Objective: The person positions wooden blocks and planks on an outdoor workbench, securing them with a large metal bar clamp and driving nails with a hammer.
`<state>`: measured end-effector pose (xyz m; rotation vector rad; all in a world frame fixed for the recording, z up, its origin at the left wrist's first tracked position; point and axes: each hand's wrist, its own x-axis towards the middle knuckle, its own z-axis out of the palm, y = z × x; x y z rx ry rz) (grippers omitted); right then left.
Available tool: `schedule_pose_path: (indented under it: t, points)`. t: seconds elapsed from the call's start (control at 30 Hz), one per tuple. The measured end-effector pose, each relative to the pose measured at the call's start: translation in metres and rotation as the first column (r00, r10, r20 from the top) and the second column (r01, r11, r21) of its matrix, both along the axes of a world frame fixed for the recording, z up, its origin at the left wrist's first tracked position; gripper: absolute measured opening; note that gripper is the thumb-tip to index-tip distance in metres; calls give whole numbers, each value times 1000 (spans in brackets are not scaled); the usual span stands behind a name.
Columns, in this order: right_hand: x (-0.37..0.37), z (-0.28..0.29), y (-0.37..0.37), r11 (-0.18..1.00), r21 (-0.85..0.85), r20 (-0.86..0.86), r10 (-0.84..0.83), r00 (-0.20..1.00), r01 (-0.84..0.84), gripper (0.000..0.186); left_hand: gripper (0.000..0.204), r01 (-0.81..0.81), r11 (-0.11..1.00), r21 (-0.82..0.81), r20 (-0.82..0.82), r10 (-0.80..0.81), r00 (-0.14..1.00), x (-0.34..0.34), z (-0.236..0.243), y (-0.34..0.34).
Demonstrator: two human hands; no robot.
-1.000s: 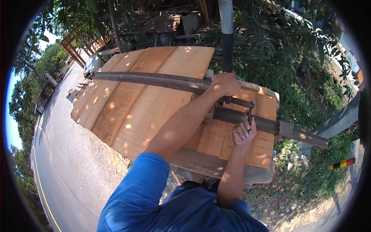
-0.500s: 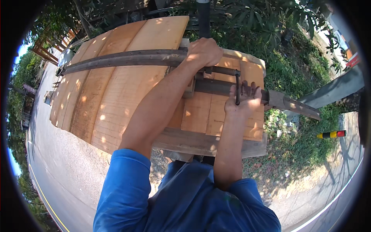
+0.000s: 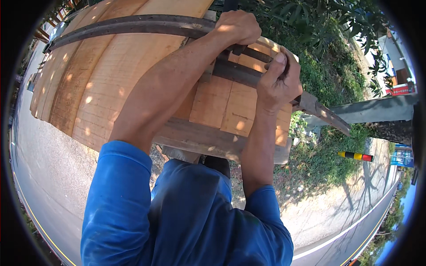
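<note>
Reader: What stretches across the left?
Editor: Wide wooden boards (image 3: 128,66), dappled with sunlight, lie edge to edge beside a road (image 3: 27,186). The dark bar of a long metal clamp (image 3: 120,25) crosses them, reaching toward the middle.

Reader: And the left hand?
Editor: A worker's left hand (image 3: 239,27) is clenched over the clamp at the bar's right end, knuckles up, fingertips hidden.

Reader: What lies between the hands?
Editor: The clamp's threaded screw (image 3: 257,54), above a second dark bar (image 3: 235,72) and smaller boards (image 3: 213,99).

Reader: The right hand?
Editor: The right hand (image 3: 278,84) grasps the screw's outer end, fingers curled, thumb extended. Farther right, a striped post (image 3: 355,156) stands out against the greenery.
</note>
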<state>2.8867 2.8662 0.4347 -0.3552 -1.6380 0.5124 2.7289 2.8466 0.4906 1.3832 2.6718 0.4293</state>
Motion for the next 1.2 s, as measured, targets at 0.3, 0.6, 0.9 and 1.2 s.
schedule_pose_path:
  t: [0.3, 0.6, 0.9, 1.2]
  points:
    - [-56, 79, 39, 965, 116, 374, -262, 890, 235, 27, 26, 115, 989, -89, -108, -124, 986, -6, 12, -21]
    - [-115, 76, 123, 942, 212, 659, -334, 674, 260, 32, 24, 211, 977, -9, -189, -209, 960, -10, 2, -13]
    - [-149, 53, 165, 928, 354, 914, -370, 165, 120, 32, 23, 240, 971, -7, -136, -239, 962, -10, 17, -16]
    - [-147, 67, 153, 992, 5, 988, -26, 155, 129, 49, 37, 60, 997, 40, 128, -65, 990, -10, 4, -15]
